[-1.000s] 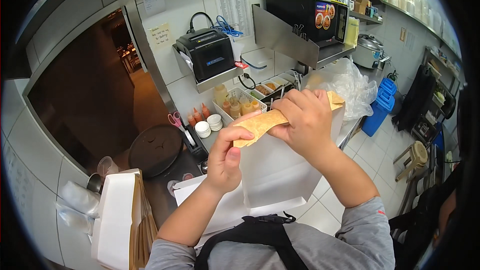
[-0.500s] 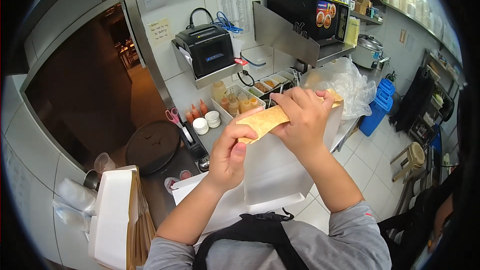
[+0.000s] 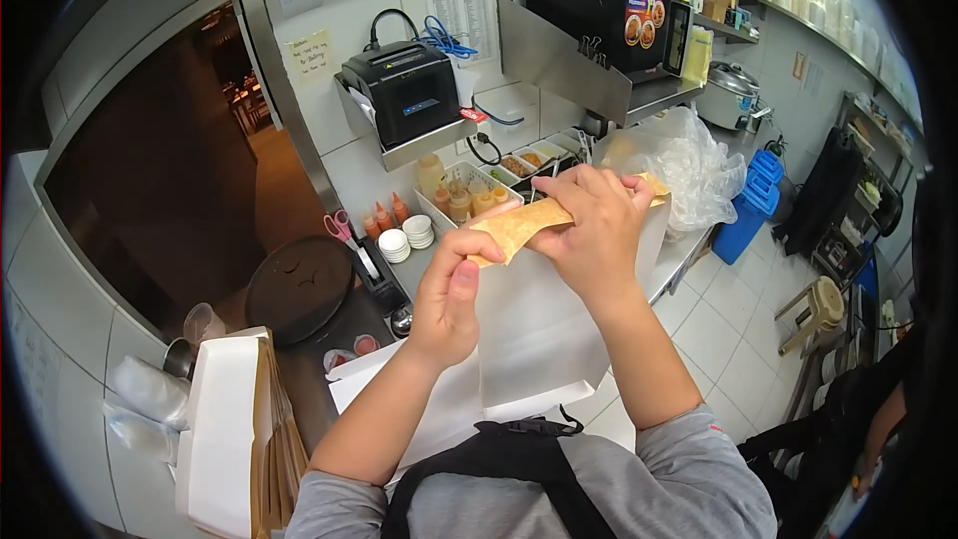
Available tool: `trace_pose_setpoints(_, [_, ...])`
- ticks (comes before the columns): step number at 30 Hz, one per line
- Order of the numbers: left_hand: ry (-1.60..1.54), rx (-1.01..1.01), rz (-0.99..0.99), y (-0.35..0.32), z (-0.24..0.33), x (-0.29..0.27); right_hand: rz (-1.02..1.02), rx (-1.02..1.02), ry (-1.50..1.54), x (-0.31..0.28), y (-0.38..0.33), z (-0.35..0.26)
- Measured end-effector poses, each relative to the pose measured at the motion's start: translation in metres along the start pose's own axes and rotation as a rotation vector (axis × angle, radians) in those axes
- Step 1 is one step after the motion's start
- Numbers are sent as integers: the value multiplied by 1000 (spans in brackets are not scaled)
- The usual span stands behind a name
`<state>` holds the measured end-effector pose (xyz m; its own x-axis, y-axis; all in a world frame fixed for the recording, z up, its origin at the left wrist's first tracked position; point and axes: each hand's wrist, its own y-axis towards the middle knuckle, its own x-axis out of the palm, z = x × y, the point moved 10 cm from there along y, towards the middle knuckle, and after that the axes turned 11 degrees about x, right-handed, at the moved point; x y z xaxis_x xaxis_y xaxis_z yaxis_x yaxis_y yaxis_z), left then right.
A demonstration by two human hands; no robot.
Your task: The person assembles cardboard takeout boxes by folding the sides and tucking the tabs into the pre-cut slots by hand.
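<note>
A folded golden-tan flatbread, thin and lightly mottled like a tortilla, stretches between my two hands. My left hand pinches its left end, with the thumb apart in front. My right hand grips it from above nearer the middle, fingers bent over it, and its far end sticks out beyond the fingers to the right. Both hands are raised over a large white cardboard box with its flaps unfolded. The bread's underside and some fingertips are hidden.
A crate of sauce bottles and stacked white cups stand beyond my hands. Folded boxes are stacked at left. A label printer and a microwave sit above; a clear plastic bag lies at right.
Both hands keep hold of the flatbread and have moved slightly up and left in the picture. The room has shifted a little left as well.
</note>
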<state>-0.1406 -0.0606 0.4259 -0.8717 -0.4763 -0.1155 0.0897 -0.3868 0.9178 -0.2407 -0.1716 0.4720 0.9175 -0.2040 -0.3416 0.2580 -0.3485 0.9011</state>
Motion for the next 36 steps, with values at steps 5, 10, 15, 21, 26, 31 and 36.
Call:
trace_pose_setpoints(5, [4,-37,29,2,8,-1,197,-236,-29,-24,-3,-30])
trace_pose_setpoints(10, [159,31,-1,8,22,2,98,-256,101,-24,-4,-33])
trace_pose_setpoints(15, [228,-33,40,6,26,3,34,-198,80,-26,-5,-35])
trace_pose_setpoints(21, [248,-52,30,1,23,2,7,-154,96,-25,-3,-34])
trace_pose_setpoints(26, [241,-49,21,4,23,3,7,-160,55,-22,-3,-32])
trace_pose_setpoints(31, [116,-33,14,7,27,1,60,-256,142,-28,-2,-35])
trace_pose_setpoints(36, [144,-77,-34,4,27,2,152,-482,274,-45,-13,-49])
